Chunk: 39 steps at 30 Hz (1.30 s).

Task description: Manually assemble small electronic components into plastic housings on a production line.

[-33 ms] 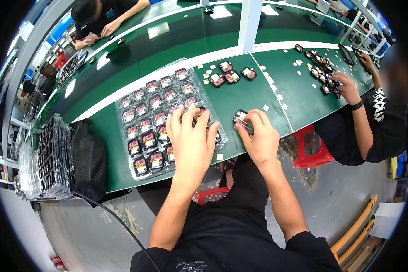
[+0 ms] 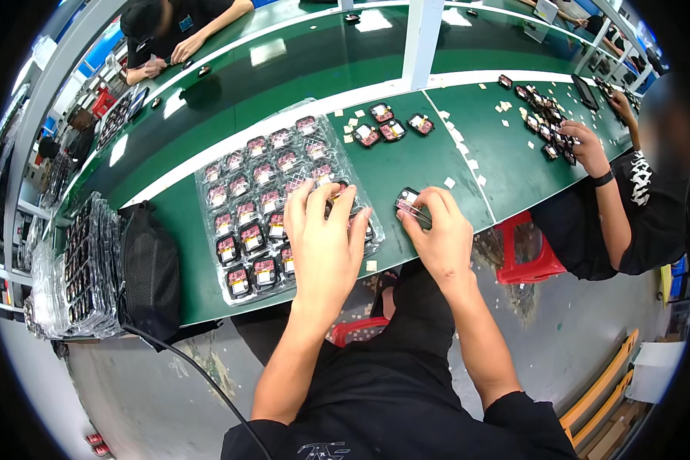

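In my right hand (image 2: 443, 230), thumb and fingers pinch a pair of slim tweezers (image 2: 415, 208). Their tips lie across a small black device (image 2: 408, 196) with a pinkish face, on the green table. My left hand (image 2: 322, 234) hovers over the right part of a clear plastic tray (image 2: 207, 203), its fingers spread and curved. Rows of similar small black devices (image 2: 245, 210) with pink and white faces fill the tray. One device (image 2: 342, 190) shows partly behind the left fingers; whether they touch it I cannot tell.
Several loose devices (image 2: 392, 130) and small pale paper squares (image 2: 450, 182) lie beyond my right hand. Stacked clear trays (image 2: 92, 264) and a black mesh bag (image 2: 150, 261) stand at the left. A co-worker's hand (image 2: 588, 149) reaches over a heap of devices at the right.
Hardly anything differs. My right hand and the tweezers have shifted very slightly; my left hand stays over the tray.
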{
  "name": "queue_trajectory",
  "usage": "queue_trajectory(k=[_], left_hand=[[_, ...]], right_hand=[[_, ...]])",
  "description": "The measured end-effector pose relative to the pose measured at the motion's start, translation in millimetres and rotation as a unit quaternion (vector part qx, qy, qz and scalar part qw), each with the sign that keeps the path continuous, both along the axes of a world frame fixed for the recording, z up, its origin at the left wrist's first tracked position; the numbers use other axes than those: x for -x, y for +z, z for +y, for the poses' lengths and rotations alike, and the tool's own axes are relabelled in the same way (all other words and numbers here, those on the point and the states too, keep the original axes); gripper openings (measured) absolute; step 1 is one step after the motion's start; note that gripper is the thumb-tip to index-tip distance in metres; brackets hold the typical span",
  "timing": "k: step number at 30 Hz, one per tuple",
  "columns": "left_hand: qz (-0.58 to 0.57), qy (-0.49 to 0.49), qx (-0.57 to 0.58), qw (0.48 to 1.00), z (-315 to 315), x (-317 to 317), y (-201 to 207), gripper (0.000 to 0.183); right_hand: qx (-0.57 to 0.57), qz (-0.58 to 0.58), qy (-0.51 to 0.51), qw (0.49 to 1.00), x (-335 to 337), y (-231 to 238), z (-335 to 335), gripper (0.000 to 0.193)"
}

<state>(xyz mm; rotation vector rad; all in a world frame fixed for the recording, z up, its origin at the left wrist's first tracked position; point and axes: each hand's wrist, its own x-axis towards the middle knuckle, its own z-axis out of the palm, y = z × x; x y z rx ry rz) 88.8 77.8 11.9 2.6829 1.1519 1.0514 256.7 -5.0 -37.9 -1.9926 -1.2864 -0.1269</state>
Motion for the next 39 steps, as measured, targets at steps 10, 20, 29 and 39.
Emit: queue_trajectory(k=[10,20,29,39], left_hand=[[-0.169,-0.156,0.151,0.961,-50.9,23.7,5.3,0.03],[-0.499,-0.209,0.613,0.575,-70.4,41.9,-0.2,0.062],[-0.491,-0.274,0.7,0.44,-65.1,61.7,-7.2,0.064],[-0.594,-0.214,0.622,0.463,-69.0,65.2,-13.5,0.063]], right_hand=[[0.01,-0.018,0.036,0.999,-3.7,12.7,0.5,0.041],[-0.113,0.342,0.393,0.846,23.2,40.0,-44.7,0.07],[-0.07,0.315,0.416,0.85,34.4,45.6,-49.0,0.072],[-0.108,0.028,0.265,0.958,50.4,45.7,-48.6,0.036]])
